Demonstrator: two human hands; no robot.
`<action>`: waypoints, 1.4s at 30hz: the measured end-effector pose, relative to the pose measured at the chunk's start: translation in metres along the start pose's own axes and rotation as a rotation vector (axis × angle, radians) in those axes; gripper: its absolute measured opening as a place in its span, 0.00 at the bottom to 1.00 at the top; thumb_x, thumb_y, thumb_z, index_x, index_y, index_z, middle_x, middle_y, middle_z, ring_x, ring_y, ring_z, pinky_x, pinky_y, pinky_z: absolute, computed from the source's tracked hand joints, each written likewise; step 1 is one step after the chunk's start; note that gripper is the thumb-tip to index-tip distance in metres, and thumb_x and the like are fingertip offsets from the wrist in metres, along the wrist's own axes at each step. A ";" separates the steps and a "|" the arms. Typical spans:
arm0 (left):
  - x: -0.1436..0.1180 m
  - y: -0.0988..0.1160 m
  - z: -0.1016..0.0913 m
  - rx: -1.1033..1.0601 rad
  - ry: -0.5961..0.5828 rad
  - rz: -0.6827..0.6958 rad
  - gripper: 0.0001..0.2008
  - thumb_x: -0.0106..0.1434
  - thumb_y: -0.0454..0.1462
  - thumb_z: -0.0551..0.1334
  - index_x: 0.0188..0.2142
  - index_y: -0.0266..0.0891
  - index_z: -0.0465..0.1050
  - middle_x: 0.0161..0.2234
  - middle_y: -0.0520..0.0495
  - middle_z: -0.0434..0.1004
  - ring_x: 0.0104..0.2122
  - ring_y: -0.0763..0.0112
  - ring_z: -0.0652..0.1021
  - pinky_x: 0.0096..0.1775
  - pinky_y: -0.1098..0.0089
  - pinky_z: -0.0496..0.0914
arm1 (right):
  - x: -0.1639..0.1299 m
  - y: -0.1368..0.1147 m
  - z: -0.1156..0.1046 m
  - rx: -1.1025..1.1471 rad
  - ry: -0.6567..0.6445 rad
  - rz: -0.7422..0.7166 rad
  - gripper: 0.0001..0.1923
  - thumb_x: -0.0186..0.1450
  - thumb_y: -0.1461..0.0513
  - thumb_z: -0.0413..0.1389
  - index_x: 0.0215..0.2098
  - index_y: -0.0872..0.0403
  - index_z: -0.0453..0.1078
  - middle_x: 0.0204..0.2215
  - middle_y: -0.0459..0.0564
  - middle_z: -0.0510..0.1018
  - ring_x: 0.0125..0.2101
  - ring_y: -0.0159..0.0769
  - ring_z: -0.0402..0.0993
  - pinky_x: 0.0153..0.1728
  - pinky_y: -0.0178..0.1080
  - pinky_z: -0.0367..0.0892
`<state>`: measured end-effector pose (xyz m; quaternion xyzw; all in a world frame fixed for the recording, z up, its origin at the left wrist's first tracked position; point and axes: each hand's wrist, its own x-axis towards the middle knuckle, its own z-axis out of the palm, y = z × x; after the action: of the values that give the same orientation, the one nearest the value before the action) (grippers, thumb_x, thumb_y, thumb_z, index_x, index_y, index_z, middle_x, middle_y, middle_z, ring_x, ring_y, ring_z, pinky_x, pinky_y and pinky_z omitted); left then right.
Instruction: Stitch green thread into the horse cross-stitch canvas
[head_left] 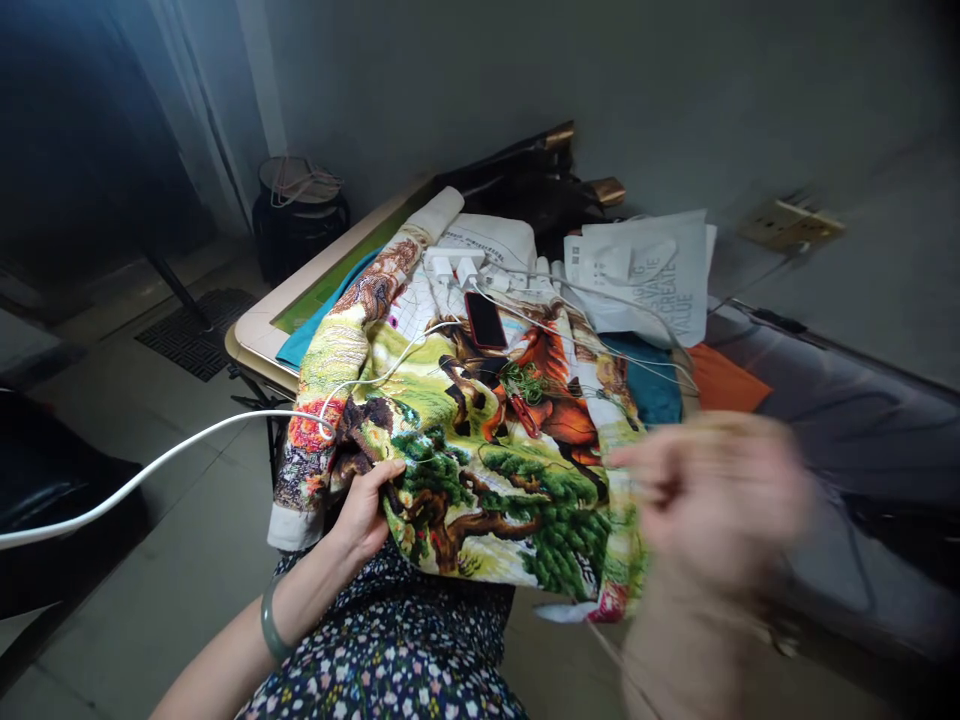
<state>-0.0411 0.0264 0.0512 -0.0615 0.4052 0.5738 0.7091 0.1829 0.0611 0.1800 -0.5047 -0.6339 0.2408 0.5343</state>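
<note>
A colourful cross-stitch cloth (495,480) with trees and an orange-brown horse spreads over my lap and the table edge, its two sides rolled. My left hand (365,510) is closed on the cloth's lower left part, thumb on top and fingers underneath. To the right, my right hand (720,500) is raised over the cloth's right roll, smeared by motion. Its fingers look curled together; whatever they hold cannot be made out. A tangle of green thread (523,384) lies on the cloth beside small red-handled scissors (525,415). Farther up rests a phone (485,320).
A white power strip (454,262) with chargers sits at the top of the cloth. One white cable (165,462) crosses from the left. Behind are a printed white bag (652,280) and the table (259,335). A wall socket (791,225) is at right, a stool (300,215) back left.
</note>
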 end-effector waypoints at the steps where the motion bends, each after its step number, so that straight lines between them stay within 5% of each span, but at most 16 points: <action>1: 0.001 0.000 -0.001 0.001 0.001 0.002 0.08 0.41 0.32 0.71 0.24 0.33 0.78 0.23 0.49 0.81 0.23 0.70 0.76 0.37 0.66 0.73 | -0.009 0.006 0.018 0.052 -0.084 0.047 0.06 0.71 0.61 0.49 0.42 0.50 0.67 0.19 0.41 0.69 0.17 0.25 0.66 0.21 0.30 0.62; 4: 0.003 0.000 -0.004 0.010 0.005 0.009 0.08 0.41 0.32 0.72 0.25 0.34 0.78 0.24 0.50 0.81 0.24 0.71 0.76 0.37 0.66 0.73 | -0.040 0.023 0.072 0.031 -0.447 0.150 0.08 0.68 0.64 0.49 0.42 0.51 0.68 0.16 0.40 0.69 0.17 0.30 0.66 0.19 0.32 0.61; 8: 0.004 0.000 -0.005 0.020 -0.028 0.008 0.09 0.42 0.32 0.73 0.26 0.34 0.79 0.26 0.48 0.82 0.26 0.69 0.77 0.39 0.65 0.73 | -0.063 0.033 0.107 -0.235 -0.550 0.020 0.12 0.66 0.66 0.49 0.39 0.52 0.75 0.28 0.47 0.81 0.26 0.34 0.76 0.30 0.35 0.68; 26: 0.002 -0.001 -0.001 0.013 -0.025 0.007 0.10 0.42 0.32 0.73 0.27 0.33 0.80 0.27 0.45 0.83 0.28 0.65 0.79 0.41 0.63 0.74 | -0.057 0.032 0.110 -0.307 -0.528 -0.021 0.14 0.65 0.68 0.53 0.39 0.51 0.80 0.35 0.48 0.84 0.34 0.38 0.81 0.36 0.35 0.72; 35: 0.001 -0.001 0.000 -0.028 -0.017 0.014 0.09 0.42 0.31 0.72 0.27 0.33 0.80 0.26 0.48 0.82 0.27 0.69 0.78 0.39 0.66 0.73 | -0.062 0.028 0.117 -0.589 -0.566 -0.142 0.12 0.65 0.70 0.52 0.36 0.54 0.77 0.29 0.50 0.82 0.27 0.37 0.78 0.30 0.33 0.66; 42: 0.002 -0.002 0.000 -0.009 -0.018 0.023 0.09 0.43 0.32 0.72 0.28 0.33 0.80 0.26 0.47 0.82 0.26 0.69 0.78 0.39 0.65 0.74 | -0.057 0.035 0.111 -0.461 -0.541 -0.097 0.10 0.65 0.69 0.55 0.37 0.51 0.78 0.32 0.48 0.81 0.32 0.35 0.77 0.35 0.33 0.67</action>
<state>-0.0395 0.0274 0.0497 -0.0550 0.3968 0.5844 0.7058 0.0893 0.0486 0.0911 -0.4991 -0.8134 0.1907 0.2300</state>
